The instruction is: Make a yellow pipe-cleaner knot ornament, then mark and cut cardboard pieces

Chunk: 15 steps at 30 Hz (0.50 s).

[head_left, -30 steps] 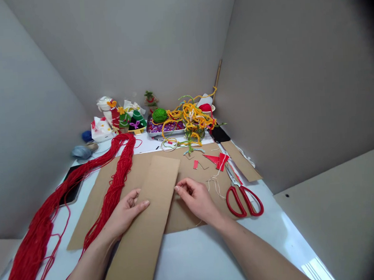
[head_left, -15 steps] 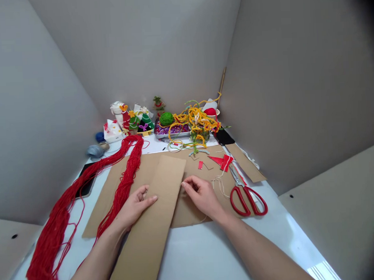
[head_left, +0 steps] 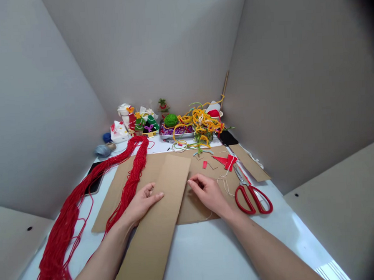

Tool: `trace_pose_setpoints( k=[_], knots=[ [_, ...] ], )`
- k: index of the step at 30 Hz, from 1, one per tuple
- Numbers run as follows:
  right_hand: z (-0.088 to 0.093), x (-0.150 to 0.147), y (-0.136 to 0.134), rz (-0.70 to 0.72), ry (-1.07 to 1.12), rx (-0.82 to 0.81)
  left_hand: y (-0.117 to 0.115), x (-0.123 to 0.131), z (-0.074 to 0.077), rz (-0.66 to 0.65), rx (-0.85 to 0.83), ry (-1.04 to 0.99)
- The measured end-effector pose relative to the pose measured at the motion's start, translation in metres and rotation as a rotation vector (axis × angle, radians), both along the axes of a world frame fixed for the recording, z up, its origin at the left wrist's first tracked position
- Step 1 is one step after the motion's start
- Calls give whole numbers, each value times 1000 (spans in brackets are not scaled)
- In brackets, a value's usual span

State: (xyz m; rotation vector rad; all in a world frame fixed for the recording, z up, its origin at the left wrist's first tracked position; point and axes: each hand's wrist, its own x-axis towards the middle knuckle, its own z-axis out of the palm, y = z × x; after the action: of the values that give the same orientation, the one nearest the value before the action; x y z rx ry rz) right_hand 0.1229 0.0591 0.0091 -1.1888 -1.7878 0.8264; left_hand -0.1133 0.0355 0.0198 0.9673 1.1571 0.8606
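A long strip of brown cardboard (head_left: 165,208) slants up from the bottom edge. My left hand (head_left: 143,203) grips its left side, thumb lying on top and the other fingers partly hidden behind it. At the strip's right edge, near the far end, my right hand (head_left: 207,193) is closed in a pinch; what sits between the fingertips, if anything, is too small to make out. Under both hands lies a wide cardboard sheet (head_left: 191,215). Beside my left forearm runs a long skein of red yarn (head_left: 126,187).
Red-handled scissors (head_left: 252,195) lie right of my right hand, near red scraps (head_left: 230,162) and white string (head_left: 223,183). Farther back are tangled yellow yarn (head_left: 205,122), a tray with purple bits (head_left: 177,135), a green yarn ball (head_left: 171,120) and small felt trees (head_left: 152,122). A phone (head_left: 96,178) lies left.
The whole scene has shifted slightly to the right in view. Both hands keep nearly the same places on and beside the cardboard strip.
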Motion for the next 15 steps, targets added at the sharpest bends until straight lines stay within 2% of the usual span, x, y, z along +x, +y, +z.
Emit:
trace_pose_setpoints(
  k=[15],
  knots=[
    [1, 3, 3, -25, 0, 24, 1, -1, -4, -3, -5, 13]
  ],
)
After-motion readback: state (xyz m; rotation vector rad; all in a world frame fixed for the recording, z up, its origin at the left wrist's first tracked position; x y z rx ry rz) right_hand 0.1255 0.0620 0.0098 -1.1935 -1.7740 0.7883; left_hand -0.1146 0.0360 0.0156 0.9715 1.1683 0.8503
